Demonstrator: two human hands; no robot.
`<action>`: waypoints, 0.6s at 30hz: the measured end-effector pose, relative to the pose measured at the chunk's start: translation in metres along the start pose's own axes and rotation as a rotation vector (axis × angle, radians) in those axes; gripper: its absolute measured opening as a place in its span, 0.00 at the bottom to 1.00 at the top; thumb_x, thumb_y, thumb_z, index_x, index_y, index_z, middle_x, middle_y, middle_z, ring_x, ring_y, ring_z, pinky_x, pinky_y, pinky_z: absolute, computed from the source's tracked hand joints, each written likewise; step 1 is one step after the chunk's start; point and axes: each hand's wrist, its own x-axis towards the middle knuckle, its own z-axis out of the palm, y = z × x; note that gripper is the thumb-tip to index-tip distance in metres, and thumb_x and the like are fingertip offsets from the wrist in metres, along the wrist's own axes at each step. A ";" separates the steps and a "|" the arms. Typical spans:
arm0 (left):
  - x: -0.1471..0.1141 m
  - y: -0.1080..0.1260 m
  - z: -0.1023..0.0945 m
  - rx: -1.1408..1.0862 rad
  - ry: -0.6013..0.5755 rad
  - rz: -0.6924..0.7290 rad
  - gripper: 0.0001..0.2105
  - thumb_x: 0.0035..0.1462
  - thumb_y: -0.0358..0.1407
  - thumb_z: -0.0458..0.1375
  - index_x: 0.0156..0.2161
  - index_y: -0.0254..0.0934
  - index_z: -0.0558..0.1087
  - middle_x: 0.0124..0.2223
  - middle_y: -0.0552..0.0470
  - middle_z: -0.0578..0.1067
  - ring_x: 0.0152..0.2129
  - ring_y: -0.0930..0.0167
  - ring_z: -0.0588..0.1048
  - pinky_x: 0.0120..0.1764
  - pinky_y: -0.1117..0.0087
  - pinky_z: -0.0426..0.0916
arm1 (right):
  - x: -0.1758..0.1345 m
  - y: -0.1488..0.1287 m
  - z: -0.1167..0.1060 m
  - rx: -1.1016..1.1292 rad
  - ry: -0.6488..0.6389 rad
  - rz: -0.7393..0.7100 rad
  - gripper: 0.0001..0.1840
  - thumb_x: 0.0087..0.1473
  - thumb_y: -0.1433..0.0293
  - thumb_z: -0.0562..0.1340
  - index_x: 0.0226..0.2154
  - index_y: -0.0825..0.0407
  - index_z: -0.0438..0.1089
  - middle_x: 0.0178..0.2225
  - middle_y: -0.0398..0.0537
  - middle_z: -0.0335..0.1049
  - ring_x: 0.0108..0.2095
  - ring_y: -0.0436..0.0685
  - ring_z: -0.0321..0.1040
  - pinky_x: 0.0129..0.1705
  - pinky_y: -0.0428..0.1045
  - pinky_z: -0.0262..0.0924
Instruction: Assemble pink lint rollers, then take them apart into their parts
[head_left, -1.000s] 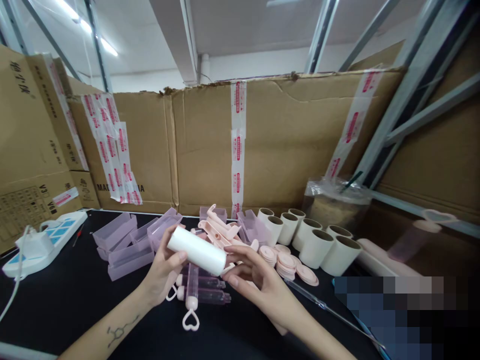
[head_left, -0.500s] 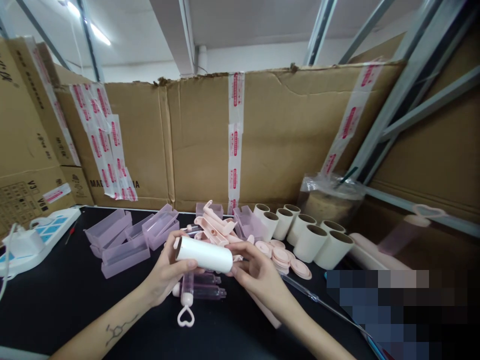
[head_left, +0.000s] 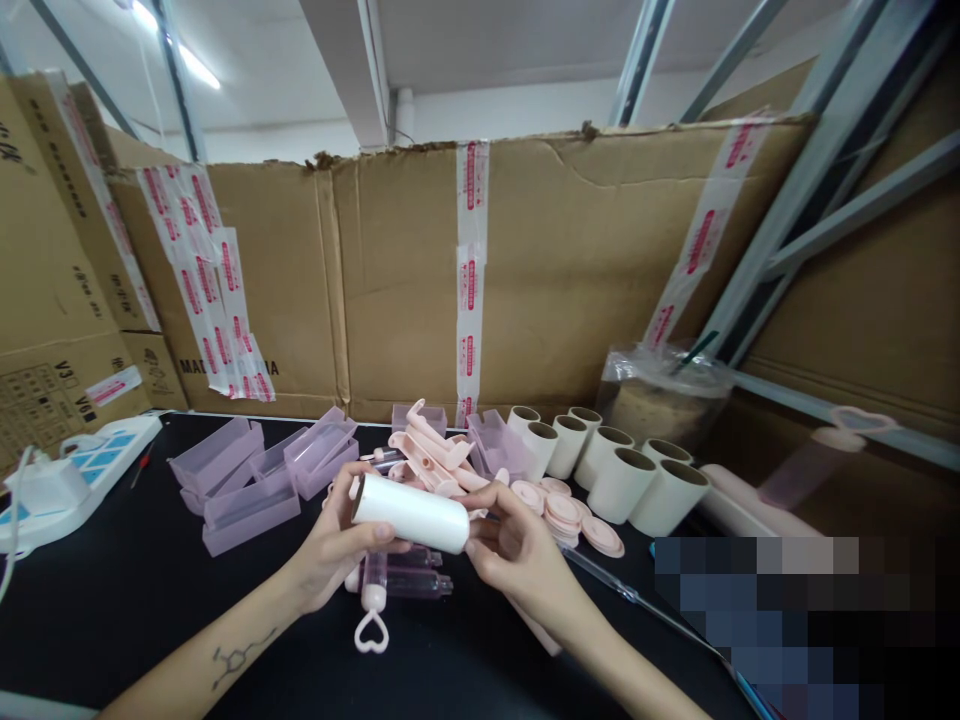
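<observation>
A white lint roller refill is held level above the black table, its open cardboard core facing left. My left hand is closed round its left part, thumb in front. My right hand is closed at the other end, thumb and fingertips at the rim; a small pale pink bit shows there, its shape unclear. Behind the roll lies a heap of pink plastic handle parts. Below it are clear purple handles, one with a white heart-shaped loop.
Lilac plastic cases lie at left, beside a white power strip. Several upright rolls and pink round caps stand at right, with a bagged drink cup behind. A cardboard wall closes the back.
My right hand has moved slightly right and down at the roll's end, and the roll's right end has dipped a little. My left hand keeps its hold.
</observation>
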 end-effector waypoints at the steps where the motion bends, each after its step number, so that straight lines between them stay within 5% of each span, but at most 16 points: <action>1: 0.000 0.000 0.001 0.001 0.005 0.005 0.23 0.44 0.27 0.64 0.43 0.43 0.61 0.42 0.52 0.71 0.40 0.67 0.73 0.40 0.66 0.72 | -0.001 0.001 0.001 -0.012 0.006 -0.011 0.15 0.38 0.77 0.58 0.32 0.49 0.60 0.31 0.42 0.66 0.28 0.50 0.65 0.27 0.45 0.57; 7: 0.002 0.007 0.000 -0.051 0.075 0.064 0.21 0.46 0.27 0.62 0.44 0.43 0.61 0.40 0.55 0.71 0.34 0.72 0.74 0.36 0.69 0.74 | 0.002 -0.014 -0.004 -0.076 0.026 -0.096 0.17 0.39 0.75 0.56 0.37 0.49 0.63 0.38 0.45 0.64 0.33 0.52 0.66 0.32 0.47 0.61; 13: 0.005 0.011 -0.007 -0.079 0.133 0.118 0.19 0.48 0.28 0.61 0.43 0.43 0.61 0.42 0.55 0.72 0.36 0.72 0.74 0.38 0.70 0.73 | 0.013 -0.043 -0.078 -0.540 0.147 -0.082 0.10 0.41 0.70 0.61 0.26 0.49 0.57 0.28 0.42 0.64 0.29 0.53 0.64 0.34 0.48 0.62; 18: 0.006 0.011 -0.007 -0.052 0.141 0.113 0.23 0.46 0.28 0.63 0.46 0.44 0.60 0.40 0.55 0.72 0.33 0.72 0.75 0.37 0.68 0.73 | 0.024 -0.024 -0.117 -0.932 0.168 -0.011 0.06 0.42 0.66 0.61 0.26 0.49 0.63 0.30 0.45 0.70 0.34 0.58 0.67 0.42 0.53 0.60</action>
